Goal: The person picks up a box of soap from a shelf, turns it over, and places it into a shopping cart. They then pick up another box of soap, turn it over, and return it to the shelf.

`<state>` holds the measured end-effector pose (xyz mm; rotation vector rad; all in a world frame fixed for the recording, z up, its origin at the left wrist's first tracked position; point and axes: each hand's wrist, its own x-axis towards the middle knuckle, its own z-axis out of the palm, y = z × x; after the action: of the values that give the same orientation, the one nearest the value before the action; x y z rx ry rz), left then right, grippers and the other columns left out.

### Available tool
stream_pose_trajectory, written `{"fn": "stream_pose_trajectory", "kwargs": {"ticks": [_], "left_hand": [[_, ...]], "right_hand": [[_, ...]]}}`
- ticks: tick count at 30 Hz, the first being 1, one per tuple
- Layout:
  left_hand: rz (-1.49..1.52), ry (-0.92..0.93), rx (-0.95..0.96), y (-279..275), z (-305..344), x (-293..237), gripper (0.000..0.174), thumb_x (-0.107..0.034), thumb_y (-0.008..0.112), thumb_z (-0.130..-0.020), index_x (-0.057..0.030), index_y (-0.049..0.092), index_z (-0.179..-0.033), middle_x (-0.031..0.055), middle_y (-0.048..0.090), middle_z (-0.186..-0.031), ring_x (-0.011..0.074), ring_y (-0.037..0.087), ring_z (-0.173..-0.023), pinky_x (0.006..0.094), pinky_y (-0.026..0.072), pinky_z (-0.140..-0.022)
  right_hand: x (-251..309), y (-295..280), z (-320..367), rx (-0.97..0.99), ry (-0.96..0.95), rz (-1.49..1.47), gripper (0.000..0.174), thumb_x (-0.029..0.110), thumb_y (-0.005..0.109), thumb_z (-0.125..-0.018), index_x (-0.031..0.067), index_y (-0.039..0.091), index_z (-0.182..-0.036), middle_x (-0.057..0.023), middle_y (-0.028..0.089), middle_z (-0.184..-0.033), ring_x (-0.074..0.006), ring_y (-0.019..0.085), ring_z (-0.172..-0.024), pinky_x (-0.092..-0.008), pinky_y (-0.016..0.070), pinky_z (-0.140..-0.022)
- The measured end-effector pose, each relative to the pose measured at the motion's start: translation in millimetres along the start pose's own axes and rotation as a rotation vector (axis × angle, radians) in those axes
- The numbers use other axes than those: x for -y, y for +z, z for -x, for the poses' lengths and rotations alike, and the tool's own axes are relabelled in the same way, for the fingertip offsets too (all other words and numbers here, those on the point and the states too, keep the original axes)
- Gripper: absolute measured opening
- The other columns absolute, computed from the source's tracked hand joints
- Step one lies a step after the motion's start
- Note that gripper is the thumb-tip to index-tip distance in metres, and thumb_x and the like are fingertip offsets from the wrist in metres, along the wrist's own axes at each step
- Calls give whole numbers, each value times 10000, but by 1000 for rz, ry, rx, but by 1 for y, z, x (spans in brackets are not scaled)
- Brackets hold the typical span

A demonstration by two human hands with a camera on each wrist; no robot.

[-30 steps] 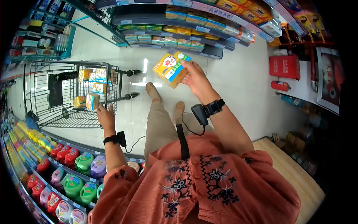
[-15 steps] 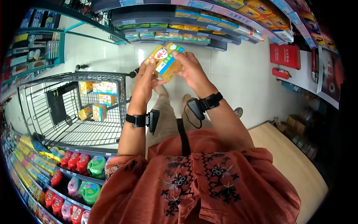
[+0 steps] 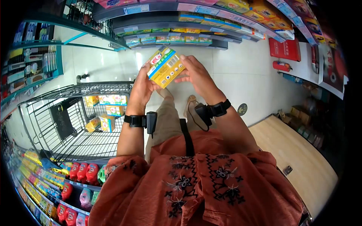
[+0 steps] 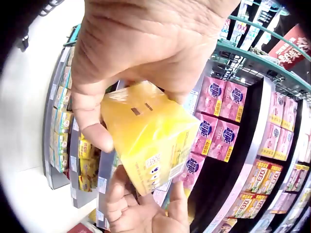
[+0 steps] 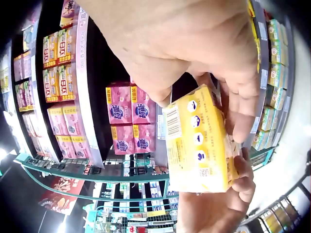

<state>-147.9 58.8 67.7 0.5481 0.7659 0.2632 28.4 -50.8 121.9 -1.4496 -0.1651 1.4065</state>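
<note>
Both hands hold a yellow, film-wrapped pack of laundry soap in front of the body, over the shoes. My left hand grips its left end, thumb on the near top edge. At the opposite end, my right hand pinches the pack, with its thumb on the upper corner and fingers beneath. A printed side with a barcode and round icons faces up in the head view. The left wrist view shows the plain yellow end of the soap pack; in the right wrist view its barcode side shows.
A wire shopping cart stands at the left, with several similar packs inside. Behind the hands runs a shelf with more packs. Red detergent bottles line a lower-left shelf. A fire extinguisher and wooden surface are at the right.
The left hand came from beside the cart to the soap pack, which only the right hand held before. The pack has since been turned, bringing its barcode side into view.
</note>
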Motion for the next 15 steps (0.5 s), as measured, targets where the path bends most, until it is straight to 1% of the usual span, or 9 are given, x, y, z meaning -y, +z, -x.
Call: {"fn": "stream_pose_trajectory", "kwargs": {"ticks": [1,4,5,8,11,13,15], "left_hand": [[-10,30,-2,3,1,-3,561,-481,442,-1040,-58,483,-1407,117,647,-1257,189,685,-1066,327,597,-799],[-20,54,-50,-1,1,-5,547,-408,546,-1007,-48,463,-1409,120,613,-1259,199,674,-1012,325,575,-742],[-50,75,-60,-1,1,-6,546,-393,556,-1001,-48,460,-1412,116,609,-1265,197,662,-1036,331,565,-767],[-123,127,-81,8,2,-11,548,-353,581,-984,-48,452,-1421,103,598,-1281,193,628,-1100,349,532,-843],[-157,157,-79,11,3,-12,560,-320,605,-966,-52,443,-1431,97,593,-1291,196,602,-1145,362,501,-908],[-147,166,-76,13,4,-12,576,-292,631,-950,-51,436,-1436,97,586,-1303,196,587,-1168,362,488,-935],[-201,186,-82,21,10,-15,620,-255,663,-925,-44,416,-1453,104,580,-1312,203,567,-1201,363,469,-977]], "right_hand": [[0,-2,0,10,1,-1,436,449,524,-1035,38,532,-1180,-110,614,-1169,-209,647,-1002,-378,558,-809],[-1,-7,-2,49,-14,-3,511,478,542,-1022,24,524,-1255,-112,622,-1172,-216,645,-1029,-365,553,-817],[-1,-9,-2,63,-23,-3,544,490,552,-1015,18,518,-1283,-115,625,-1170,-222,645,-1042,-361,552,-822],[2,-12,-1,79,-21,11,562,470,561,-1013,6,495,-1323,-138,609,-1222,-242,628,-1096,-370,539,-858],[3,-18,0,86,17,-32,507,387,548,-1025,17,485,-1366,-121,592,-1252,-245,611,-1107,-403,536,-888],[3,-25,-1,124,27,-89,511,357,554,-1018,12,471,-1385,-130,591,-1263,-252,608,-1133,-411,527,-924],[3,-32,-5,176,24,-136,517,336,558,-1013,8,459,-1400,-139,589,-1275,-256,604,-1161,-416,518,-960]]}}
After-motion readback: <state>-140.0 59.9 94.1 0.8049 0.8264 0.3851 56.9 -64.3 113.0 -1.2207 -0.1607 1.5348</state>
